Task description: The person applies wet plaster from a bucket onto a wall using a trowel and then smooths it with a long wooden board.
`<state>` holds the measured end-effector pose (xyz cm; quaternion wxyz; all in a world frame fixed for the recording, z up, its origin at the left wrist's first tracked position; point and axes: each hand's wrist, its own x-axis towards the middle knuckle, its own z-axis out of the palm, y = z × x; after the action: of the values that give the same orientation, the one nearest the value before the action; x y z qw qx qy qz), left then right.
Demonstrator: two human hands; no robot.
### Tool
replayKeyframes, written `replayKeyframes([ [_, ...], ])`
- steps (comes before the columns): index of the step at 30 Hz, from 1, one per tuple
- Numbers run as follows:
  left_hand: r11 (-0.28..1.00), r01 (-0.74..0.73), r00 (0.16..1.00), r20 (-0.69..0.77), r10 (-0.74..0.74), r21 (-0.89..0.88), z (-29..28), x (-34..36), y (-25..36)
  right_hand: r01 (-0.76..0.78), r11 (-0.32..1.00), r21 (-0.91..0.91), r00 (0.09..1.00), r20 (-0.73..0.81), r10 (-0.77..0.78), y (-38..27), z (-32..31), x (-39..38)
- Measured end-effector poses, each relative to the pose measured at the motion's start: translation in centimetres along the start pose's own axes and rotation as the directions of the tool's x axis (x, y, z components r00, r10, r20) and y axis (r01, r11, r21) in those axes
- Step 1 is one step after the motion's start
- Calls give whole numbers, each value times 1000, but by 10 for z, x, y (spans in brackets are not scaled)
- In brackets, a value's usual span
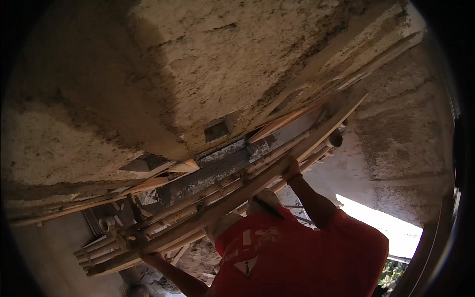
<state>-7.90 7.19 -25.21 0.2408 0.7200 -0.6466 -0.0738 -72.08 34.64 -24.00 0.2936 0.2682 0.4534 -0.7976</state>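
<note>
Neither of my hands shows in the head view. The nearest thing being handled is a long wooden beam [237,194] that crosses the view slantwise. A co-worker in a red shirt [307,252], seen from behind, grips it with both hands. The co-worker's right hand [292,169] is on the beam's upper right part. Their left hand [152,258] is near its lower left end. A light head covering [225,223] shows beside the beam. Several wooden poles [101,250] lie alongside it, partly hidden behind the beam.
A rough, stained plaster or concrete surface [213,74] with a square recess [216,129] fills the upper view. Thin wedge-like boards [148,185] stick out along its edge. A bright opening [381,222] lies at the right, beside a rough wall [403,143]. Rubble [198,260] lies below the poles.
</note>
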Motion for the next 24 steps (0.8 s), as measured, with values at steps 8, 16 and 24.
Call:
replayKeyframes([
  [8,99,667,569,419,-707,-739,0,58,-15,12,1000,-20,985,-173,-16,46,1,-13],
  [16,704,470,882,283,-376,-532,26,65,-35,20,999,-45,965,-260,-31,59,3,6],
  [24,822,467,871,329,-364,-327,33,36,18,-18,983,-180,926,-374,-51,26,-16,67],
])
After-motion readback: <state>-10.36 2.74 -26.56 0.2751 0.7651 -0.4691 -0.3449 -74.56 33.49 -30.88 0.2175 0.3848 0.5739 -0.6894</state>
